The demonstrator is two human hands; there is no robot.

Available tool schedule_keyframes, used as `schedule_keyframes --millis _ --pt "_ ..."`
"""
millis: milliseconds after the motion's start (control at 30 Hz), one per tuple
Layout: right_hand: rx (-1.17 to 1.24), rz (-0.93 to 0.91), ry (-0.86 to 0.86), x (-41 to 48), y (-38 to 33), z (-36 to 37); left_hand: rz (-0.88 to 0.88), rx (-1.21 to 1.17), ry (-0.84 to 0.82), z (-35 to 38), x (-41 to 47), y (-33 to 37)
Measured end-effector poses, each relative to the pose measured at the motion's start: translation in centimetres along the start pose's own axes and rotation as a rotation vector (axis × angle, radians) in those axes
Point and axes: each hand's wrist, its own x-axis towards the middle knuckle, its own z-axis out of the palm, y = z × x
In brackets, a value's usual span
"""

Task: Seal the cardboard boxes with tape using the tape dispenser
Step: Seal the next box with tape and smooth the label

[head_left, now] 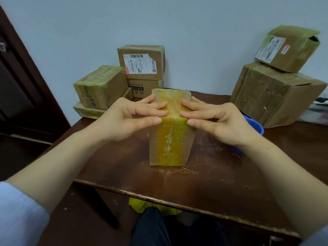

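- Presently, a small upright brown cardboard box [170,144] is standing mid-way on the scratched dark wooden bench [204,183], with a glossy yellow tape band [174,132] running over its top and down its creased front.
- The left hand [131,114] and right hand [216,118] are pressing the band flat; the fingers [154,105] are lying straight, gripping nothing.
- Sealing here is looking nearly complete, by my judgement.
- The tape dispenser is not showing.
- Dented taped cartons are sitting stacked rear left [99,87] and rear right [271,96]; the tilted top-right carton [287,48] is gaping at one flap, likely awaiting tape.
- A round blue plastic basin [255,128] is sitting just behind the right hand.
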Motion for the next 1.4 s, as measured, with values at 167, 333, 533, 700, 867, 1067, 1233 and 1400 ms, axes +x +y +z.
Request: schedule_keyframes --millis 167,333,533,700,867,1067,1233,1400 --pt "0.181 0.048 0.154 0.5 -0.7 1.2 0.012 -0.033 0.16 1.2 0.1 0.3" --pt "0.087 -0.001 0.188 0.9 0.0 1.4 -0.016 -0.005 0.14 1.1 0.3 0.3" --pt "0.717 0.072 0.182 -0.6 1.9 -0.2 -0.012 -0.193 0.058 -0.4 -0.7 -0.6" --pt "0.441 0.421 0.016 -2.2 3.2 3.8 0.017 -0.072 0.308 1.6 -0.7 -0.2" --pt "0.466 0.413 0.359 -0.4 3.0 4.2 -0.144 -0.175 0.643 1.9 0.8 1.9" --pt "0.429 0.359 0.458 1.9 2.0 2.0 -0.533 -0.432 0.832 0.7 1.2 0.7" --pt "0.32 0.456 0.48 2.8 3.5 3.2 -0.819 -0.319 0.654 1.0 0.3 -1.3" --pt "0.302 0.556 0.51 2.7 4.9 3.8 -0.567 0.741 0.491 0.7 0.7 -2.5"
